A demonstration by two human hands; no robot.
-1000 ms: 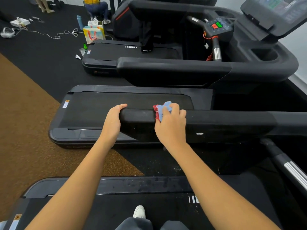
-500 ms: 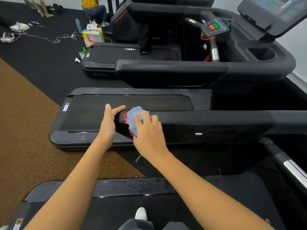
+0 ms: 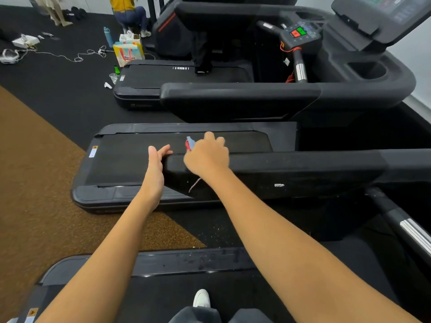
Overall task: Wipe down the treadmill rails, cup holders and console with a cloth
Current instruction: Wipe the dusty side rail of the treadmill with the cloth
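A long black side rail of the treadmill runs from centre to the right edge. My right hand lies over the rail's top near its left end, fingers closed on a blue and red cloth that pokes out past the knuckles; a loose thread hangs below the wrist. My left hand rests against the rail's end cap with fingers extended and holds nothing. Farther back stands another treadmill with a console, a cup holder and a red and green button panel.
A treadmill deck lies behind the rail, and another belt is under my white shoe. A chrome-tipped handlebar angles in at right. Bags, a bottle, cables and a crouching person are on the black floor at top left.
My right hand swept the cloth left to the rail's end, then up over the rail's top. My left hand loosened from gripping the end to resting flat against it.
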